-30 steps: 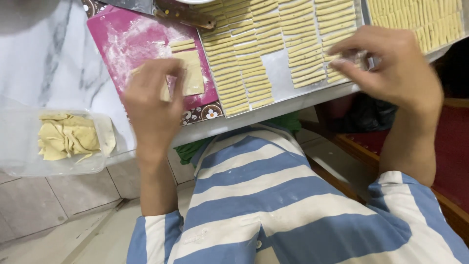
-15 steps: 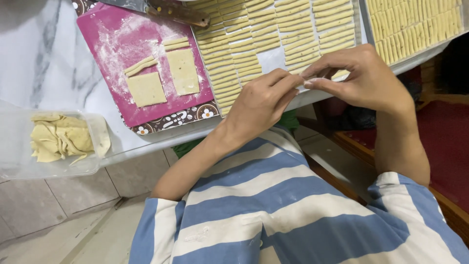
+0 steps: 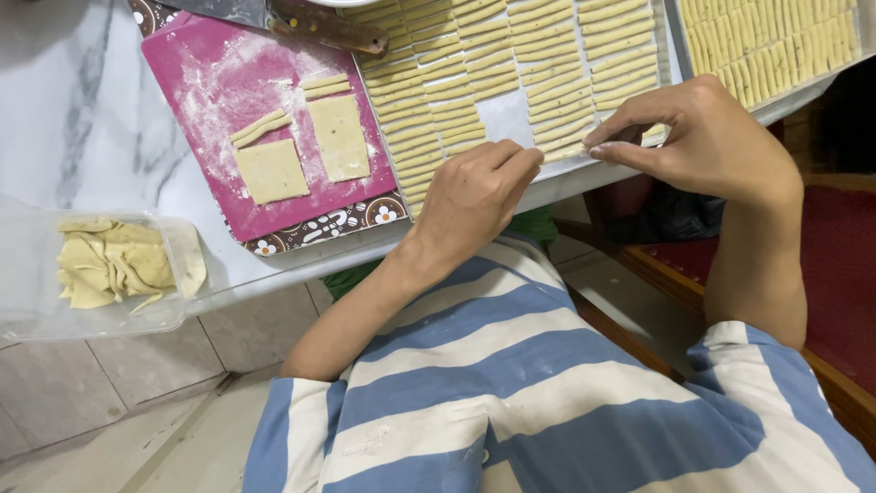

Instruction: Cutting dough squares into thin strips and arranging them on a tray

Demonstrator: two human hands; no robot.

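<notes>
The left hand (image 3: 474,196) and right hand (image 3: 703,137) hold a thin pale dough strip (image 3: 561,153) between pinched fingers, at the near edge of the flat metal tray (image 3: 506,114) full of dough strips; just left, a floury pink cutting board (image 3: 274,137) carries two dough squares (image 3: 306,151); a clear plastic tub (image 3: 100,274) of dough scraps sits on the white marble tabletop (image 3: 64,110).

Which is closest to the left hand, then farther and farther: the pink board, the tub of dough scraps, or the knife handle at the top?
From the left hand, in the head view:
1. Pink board, just to its left on the counter.
2. Knife handle, up at the top edge, above the board.
3. Tub of dough scraps, far left at the counter's edge.
</notes>
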